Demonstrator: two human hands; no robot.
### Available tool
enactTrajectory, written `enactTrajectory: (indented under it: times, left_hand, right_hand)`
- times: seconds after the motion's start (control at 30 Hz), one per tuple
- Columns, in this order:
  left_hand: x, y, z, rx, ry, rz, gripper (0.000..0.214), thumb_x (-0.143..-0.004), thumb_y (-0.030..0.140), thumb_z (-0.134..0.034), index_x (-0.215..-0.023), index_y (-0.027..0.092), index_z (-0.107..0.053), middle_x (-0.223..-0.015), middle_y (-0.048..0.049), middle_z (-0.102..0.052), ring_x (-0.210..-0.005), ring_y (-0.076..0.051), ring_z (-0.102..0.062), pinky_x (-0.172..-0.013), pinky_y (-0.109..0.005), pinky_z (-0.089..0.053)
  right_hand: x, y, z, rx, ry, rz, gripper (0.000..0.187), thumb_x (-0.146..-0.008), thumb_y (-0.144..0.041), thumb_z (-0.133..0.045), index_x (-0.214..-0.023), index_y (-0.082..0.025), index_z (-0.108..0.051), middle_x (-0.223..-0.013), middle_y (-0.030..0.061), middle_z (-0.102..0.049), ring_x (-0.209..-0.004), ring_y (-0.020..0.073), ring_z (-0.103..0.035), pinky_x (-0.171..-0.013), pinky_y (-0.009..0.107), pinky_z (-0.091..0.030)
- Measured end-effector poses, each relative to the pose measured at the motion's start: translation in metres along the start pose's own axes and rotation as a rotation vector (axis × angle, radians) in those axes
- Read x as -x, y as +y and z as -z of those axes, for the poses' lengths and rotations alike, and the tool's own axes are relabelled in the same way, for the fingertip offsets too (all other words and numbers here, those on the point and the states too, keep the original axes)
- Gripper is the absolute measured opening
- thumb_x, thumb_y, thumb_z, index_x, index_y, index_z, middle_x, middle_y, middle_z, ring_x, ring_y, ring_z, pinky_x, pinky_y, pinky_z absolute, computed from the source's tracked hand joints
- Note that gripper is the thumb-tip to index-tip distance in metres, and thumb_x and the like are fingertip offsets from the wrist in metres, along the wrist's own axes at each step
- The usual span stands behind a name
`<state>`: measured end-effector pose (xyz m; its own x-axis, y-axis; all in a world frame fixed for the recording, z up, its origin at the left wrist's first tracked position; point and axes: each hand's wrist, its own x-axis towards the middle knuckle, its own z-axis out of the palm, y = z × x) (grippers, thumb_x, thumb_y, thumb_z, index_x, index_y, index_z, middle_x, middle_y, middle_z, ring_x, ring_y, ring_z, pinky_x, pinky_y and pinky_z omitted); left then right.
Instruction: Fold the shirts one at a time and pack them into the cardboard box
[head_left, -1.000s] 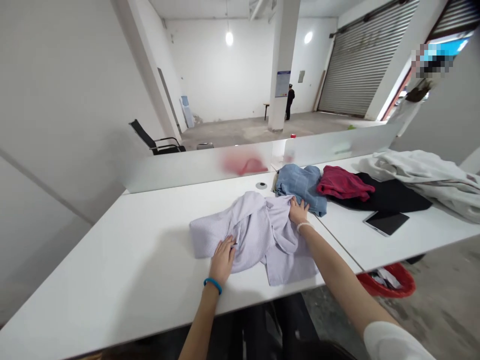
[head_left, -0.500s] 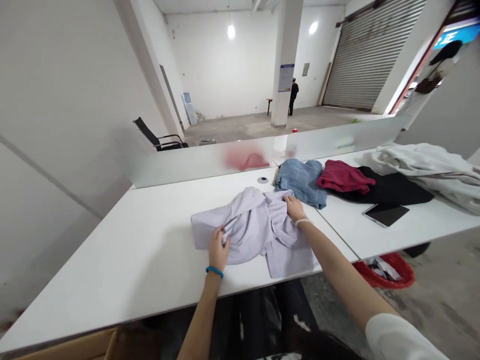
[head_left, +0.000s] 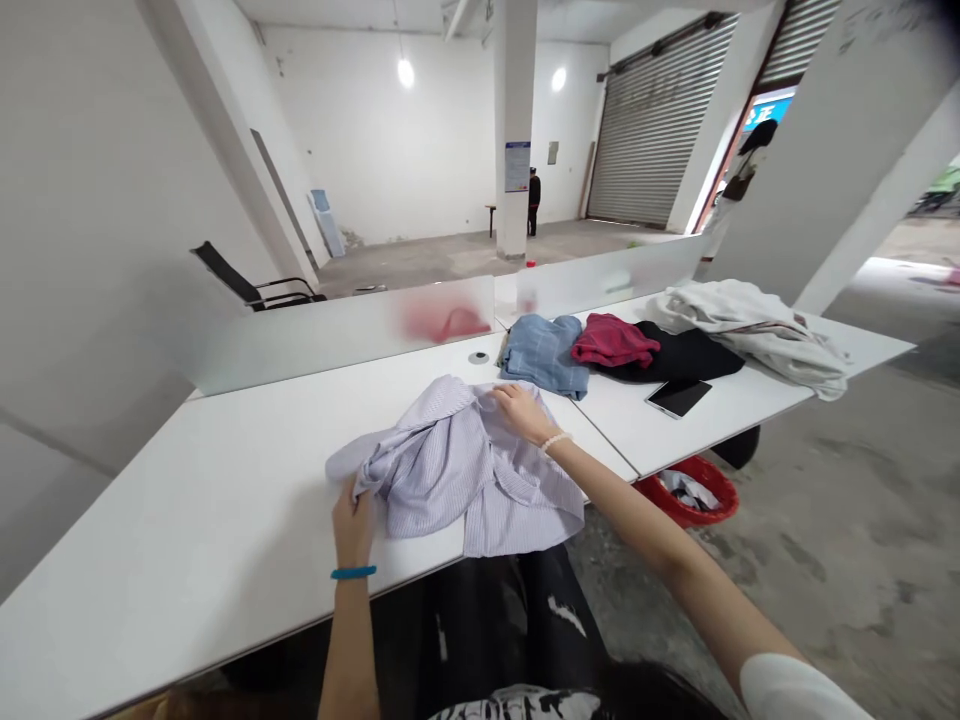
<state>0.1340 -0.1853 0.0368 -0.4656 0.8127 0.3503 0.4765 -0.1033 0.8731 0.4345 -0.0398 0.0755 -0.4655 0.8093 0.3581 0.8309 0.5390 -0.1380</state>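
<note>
A pale lilac striped shirt (head_left: 442, 470) lies rumpled at the front of the white table, its lower right part hanging slightly over the edge. At its left side my left hand (head_left: 352, 525), with a blue band on the wrist, is closed on a gathered fold of the cloth. My right hand (head_left: 523, 412), wearing a beaded bracelet, pinches the shirt near its top right. Between the hands the fabric is bunched in loose folds. Some of my left fingertips are hidden by the cloth.
Beyond the shirt lie folded blue denim (head_left: 544, 352), a red garment (head_left: 615, 340), black cloth (head_left: 679, 355), a phone (head_left: 679, 397) and a whitish garment (head_left: 750, 320). A frosted divider (head_left: 337, 345) runs behind. On the floor stands a red basket (head_left: 720, 490) holding cloth.
The view has turned right. My left hand has moved left and closed on a fold, drawing that side of the shirt together. My right hand stays on the shirt's top right.
</note>
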Motion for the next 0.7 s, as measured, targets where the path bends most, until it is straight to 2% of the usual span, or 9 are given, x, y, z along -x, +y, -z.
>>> enactTrajectory:
  times: [0.13,0.17,0.23,0.27,0.33,0.4,0.47,0.57,0.7]
  left_hand:
    - [0.01,0.051,0.038,0.092,0.049,-0.108,0.025,-0.073,0.03,-0.051,-0.091,0.017,-0.063,-0.079,-0.0024,-0.065,-0.082,-0.02,-0.061,-0.073,-0.029,-0.05]
    - [0.012,0.063,0.046,0.106,0.066,-0.142,0.023,-0.072,0.028,-0.051,-0.088,0.017,-0.063,-0.076,-0.0012,-0.064,-0.078,-0.019,-0.061,-0.07,-0.027,-0.049]
    - [0.016,0.082,0.06,0.107,0.144,-0.201,0.02,-0.07,0.026,-0.051,-0.083,0.017,-0.063,-0.072,0.0004,-0.063,-0.073,-0.016,-0.059,-0.065,-0.024,-0.048]
    - [0.017,0.088,0.067,0.092,0.206,-0.229,0.019,-0.069,0.025,-0.051,-0.081,0.018,-0.063,-0.071,0.0009,-0.064,-0.071,-0.016,-0.059,-0.064,-0.024,-0.048]
    - [0.019,0.099,0.082,0.024,0.321,-0.271,0.02,-0.066,0.021,-0.049,-0.078,0.018,-0.064,-0.072,0.0015,-0.065,-0.071,-0.015,-0.059,-0.063,-0.024,-0.048]
    - [0.02,0.107,0.098,-0.063,0.381,-0.305,0.023,-0.065,0.017,-0.047,-0.079,0.018,-0.065,-0.075,0.001,-0.067,-0.074,-0.017,-0.061,-0.067,-0.027,-0.049]
    - [0.015,0.118,0.11,-0.143,0.42,-0.362,0.026,-0.064,0.016,-0.047,-0.08,0.018,-0.067,-0.08,0.0001,-0.069,-0.079,-0.019,-0.062,-0.072,-0.03,-0.05]
    - [-0.012,0.142,0.117,-0.203,0.489,-0.462,0.026,-0.069,0.016,-0.048,-0.086,0.02,-0.067,-0.084,-0.0006,-0.069,-0.084,-0.02,-0.063,-0.078,-0.034,-0.049]
    - [-0.089,0.182,0.107,-0.294,0.6,-0.592,0.026,-0.08,0.019,-0.044,-0.091,0.011,-0.066,-0.084,-0.0058,-0.065,-0.088,-0.021,-0.062,-0.083,-0.04,-0.048]
  right_hand:
    - [-0.019,-0.048,0.01,-0.193,0.051,0.304,0.061,-0.084,-0.027,-0.054,-0.141,-0.016,-0.037,-0.145,0.0152,-0.035,-0.133,0.0282,-0.029,-0.105,0.045,-0.027]
    - [-0.023,-0.058,0.011,-0.245,0.018,0.361,0.06,-0.082,-0.027,-0.057,-0.139,-0.017,-0.04,-0.143,0.0152,-0.039,-0.132,0.0288,-0.031,-0.104,0.046,-0.026]
    - [-0.028,-0.075,0.014,-0.363,-0.055,0.419,0.044,-0.079,-0.018,-0.053,-0.123,-0.017,-0.055,-0.124,0.0128,-0.057,-0.117,0.0252,-0.048,-0.099,0.042,-0.032]
    - [-0.029,-0.081,0.018,-0.432,-0.062,0.407,0.036,-0.078,-0.013,-0.049,-0.112,-0.016,-0.061,-0.109,0.0101,-0.064,-0.104,0.0221,-0.056,-0.093,0.037,-0.037]
    - [-0.031,-0.088,0.031,-0.578,0.004,0.321,0.03,-0.074,-0.007,-0.042,-0.094,-0.015,-0.064,-0.084,0.0045,-0.067,-0.079,0.0173,-0.06,-0.078,0.028,-0.041]
    - [-0.03,-0.091,0.053,-0.697,0.147,0.223,0.026,-0.071,-0.008,-0.041,-0.084,-0.015,-0.062,-0.073,0.0013,-0.063,-0.068,0.0155,-0.056,-0.067,0.024,-0.039]
    - [-0.028,-0.093,0.083,-0.776,0.274,0.199,0.021,-0.07,-0.01,-0.041,-0.078,-0.016,-0.059,-0.07,-0.0002,-0.061,-0.067,0.015,-0.054,-0.065,0.023,-0.038]
    - [-0.031,-0.096,0.13,-0.83,0.412,0.22,0.017,-0.073,-0.013,-0.04,-0.077,-0.016,-0.057,-0.073,0.0001,-0.061,-0.071,0.0156,-0.054,-0.068,0.025,-0.04]
    - [-0.067,-0.086,0.167,-0.706,0.567,0.149,0.02,-0.083,-0.017,-0.037,-0.089,-0.017,-0.055,-0.086,0.0034,-0.062,-0.085,0.0192,-0.056,-0.081,0.033,-0.044]
